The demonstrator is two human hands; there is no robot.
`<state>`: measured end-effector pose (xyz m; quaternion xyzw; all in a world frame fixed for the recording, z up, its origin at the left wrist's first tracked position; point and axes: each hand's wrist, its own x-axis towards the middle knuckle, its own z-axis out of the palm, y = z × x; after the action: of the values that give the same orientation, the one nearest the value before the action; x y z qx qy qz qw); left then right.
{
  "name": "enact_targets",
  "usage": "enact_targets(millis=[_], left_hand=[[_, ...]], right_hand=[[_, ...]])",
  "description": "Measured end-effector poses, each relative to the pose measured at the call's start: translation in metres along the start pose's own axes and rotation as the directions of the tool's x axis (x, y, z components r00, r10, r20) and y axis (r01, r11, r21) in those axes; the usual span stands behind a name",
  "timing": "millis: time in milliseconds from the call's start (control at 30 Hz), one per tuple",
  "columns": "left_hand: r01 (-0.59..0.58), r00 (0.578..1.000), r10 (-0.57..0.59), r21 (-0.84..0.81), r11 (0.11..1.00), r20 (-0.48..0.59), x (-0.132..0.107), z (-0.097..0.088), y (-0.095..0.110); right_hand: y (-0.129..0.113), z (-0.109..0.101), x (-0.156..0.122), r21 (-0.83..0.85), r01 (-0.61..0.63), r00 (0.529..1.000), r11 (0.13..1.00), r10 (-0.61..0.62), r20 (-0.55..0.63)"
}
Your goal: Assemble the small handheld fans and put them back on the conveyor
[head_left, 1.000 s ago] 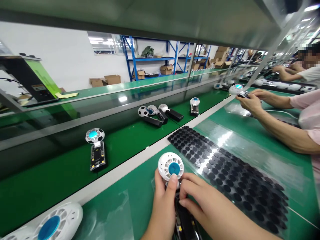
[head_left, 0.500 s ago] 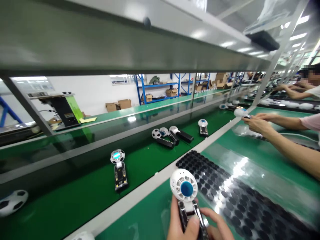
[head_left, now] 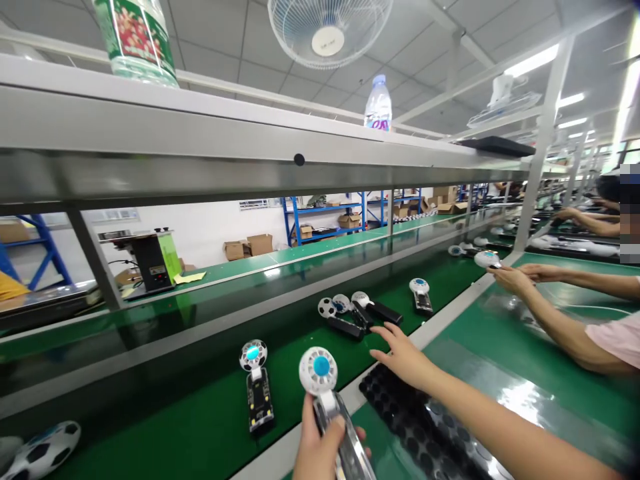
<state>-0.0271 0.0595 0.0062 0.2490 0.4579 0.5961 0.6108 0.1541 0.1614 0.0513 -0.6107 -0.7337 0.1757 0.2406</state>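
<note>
My left hand (head_left: 320, 445) is closed around the handle of what looks like a small handheld fan (head_left: 319, 371), its white slotted head upright with a blue centre. Fingers apart and holding nothing, my right hand (head_left: 403, 356) is stretched over the belt edge. Its fingertips are close to a cluster of similar fans (head_left: 361, 299) with black handles; I cannot tell whether they touch. Left of my left hand, a football-patterned fan (head_left: 259, 399) lies on the belt with its circuit board exposed. Another white-headed fan (head_left: 421, 294) lies farther along.
The green conveyor belt (head_left: 200, 413) runs alongside a pale edge rail. A sheet of black round pads (head_left: 415, 420) lies under my right forearm. A co-worker's hands (head_left: 520, 279) hold a white-headed piece at the right. A metal shelf (head_left: 225, 127) spans overhead with bottles on it.
My right hand has left the fan handle and reached forward to the cluster on the belt. The fan in my left hand has moved left. The view has tilted upward.
</note>
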Motion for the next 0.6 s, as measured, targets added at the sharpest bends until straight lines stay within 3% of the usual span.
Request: enact_targets(millis=[133, 300, 467, 600], left_hand=[[-0.153, 0.974, 0.188, 0.243, 0.958, -0.128, 0.049, 0.008, 0.035], [-0.236, 0.933, 0.337, 0.488, 0.840, -0.129, 0.096, 0.001, 0.061], [-0.381, 0.878, 0.479, 0.644, 0.663, 0.026, 0.096, 0.006, 0.064], [-0.478, 0.832, 0.531, 0.694, 0.539, 0.161, 0.059, 0.017, 0.053]], right_hand=[[0.005, 0.019, 0.063, -0.121, -0.078, 0.995, 0.990, 0.085, 0.057], [0.014, 0.025, 0.092, -0.255, -0.141, 0.979, 0.957, 0.172, 0.104], [0.017, 0.012, 0.079, -0.324, -0.073, 0.997, 0.943, 0.078, 0.001], [0.021, -0.010, 0.020, -0.353, -0.031, 0.997, 0.935, 0.004, -0.077]])
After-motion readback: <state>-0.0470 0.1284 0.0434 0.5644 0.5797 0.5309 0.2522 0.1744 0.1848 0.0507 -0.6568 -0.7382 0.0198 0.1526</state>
